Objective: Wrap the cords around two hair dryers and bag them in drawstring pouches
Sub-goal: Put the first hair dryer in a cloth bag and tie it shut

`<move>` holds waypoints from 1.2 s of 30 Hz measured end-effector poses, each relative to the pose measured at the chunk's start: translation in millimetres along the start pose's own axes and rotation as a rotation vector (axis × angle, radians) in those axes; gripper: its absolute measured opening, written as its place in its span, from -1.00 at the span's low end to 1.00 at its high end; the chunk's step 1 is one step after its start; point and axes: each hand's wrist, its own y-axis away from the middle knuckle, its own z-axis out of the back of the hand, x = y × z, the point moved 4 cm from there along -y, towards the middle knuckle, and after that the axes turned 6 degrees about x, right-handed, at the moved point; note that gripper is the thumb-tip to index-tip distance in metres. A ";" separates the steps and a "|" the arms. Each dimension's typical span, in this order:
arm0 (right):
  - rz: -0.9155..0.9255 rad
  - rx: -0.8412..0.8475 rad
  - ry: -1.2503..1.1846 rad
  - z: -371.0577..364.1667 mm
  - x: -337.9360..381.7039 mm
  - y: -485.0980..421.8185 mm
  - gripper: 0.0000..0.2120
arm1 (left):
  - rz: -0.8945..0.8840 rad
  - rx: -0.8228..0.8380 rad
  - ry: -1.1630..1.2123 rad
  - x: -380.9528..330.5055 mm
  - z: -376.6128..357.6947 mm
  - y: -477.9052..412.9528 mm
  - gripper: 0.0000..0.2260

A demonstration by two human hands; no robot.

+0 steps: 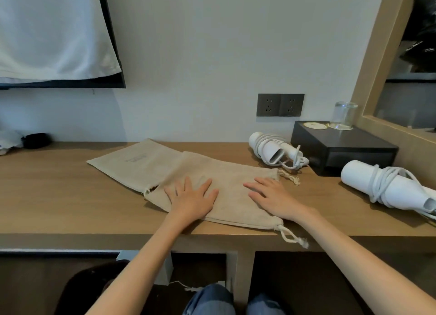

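Beige cloth drawstring pouch [226,187] lies under the left hand [192,198] and right hand [273,198], both flat, gripping nothing. I'd open its right-end mouth wide first.

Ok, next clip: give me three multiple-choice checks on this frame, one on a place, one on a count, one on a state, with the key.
1. Where does the glass stand? A. on the floor B. on the black box C. on a chair
2. How many hair dryers lie on the desk? A. one B. three C. two
3. What are the hands doing? A. left hand and right hand lie flat on the nearer pouch B. both grip a dryer C. one lifts the glass
Key: 1 B, the glass sits on the box top; 2 C, one dryer lies beside the box, another at the right edge; 3 A, straight fingers spread on the cloth.
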 end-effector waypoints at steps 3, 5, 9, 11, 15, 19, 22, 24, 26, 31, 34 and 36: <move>-0.026 -0.002 0.067 -4.5 9.7 -10.2 -0.57 | -0.001 -0.025 -0.066 13.1 6.7 -13.6 -0.49; -0.047 -0.028 0.054 -6.4 19.3 -19.1 -0.57 | -0.020 -0.034 -0.096 23.2 12.1 -26.9 -0.50; -0.085 -0.118 0.010 -11.9 43.6 -42.7 -0.58 | -0.055 -0.084 -0.057 52.3 22.6 -55.8 -0.55; -0.094 -0.153 -0.015 -15.3 51.7 -54.0 -0.58 | -0.048 -0.123 -0.025 63.6 27.8 -67.1 -0.56; -0.092 -0.198 -0.037 -12.6 56.1 -58.7 -0.60 | -0.084 -0.308 0.004 60.6 35.2 -71.0 -0.63; -0.018 -0.413 -0.038 15.0 48.1 -45.0 -0.68 | -0.151 -0.441 0.137 33.9 37.1 -63.6 -0.70; 0.001 -0.579 -0.018 41.1 29.7 -39.9 -0.73 | -0.212 -0.420 0.279 1.3 42.4 -68.5 -0.74; -0.053 -0.608 0.022 56.2 11.6 -44.1 -0.72 | -0.288 -0.384 0.335 -24.7 46.7 -74.5 -0.78; -0.142 -0.578 0.074 67.5 -8.2 -51.4 -0.67 | -0.348 -0.313 0.423 -48.2 46.6 -78.9 -0.83; -0.304 -0.449 0.050 82.9 -48.3 -70.9 -0.47 | -0.380 -0.107 0.537 -73.4 27.3 -85.9 -0.81; -0.348 -0.405 0.123 89.2 -59.9 -87.0 -0.31 | -0.402 0.009 0.420 -73.1 18.4 -87.4 -0.68; -0.365 -0.358 0.127 93.3 -65.2 -98.6 -0.20 | -0.389 0.022 0.396 -71.3 17.1 -86.5 -0.61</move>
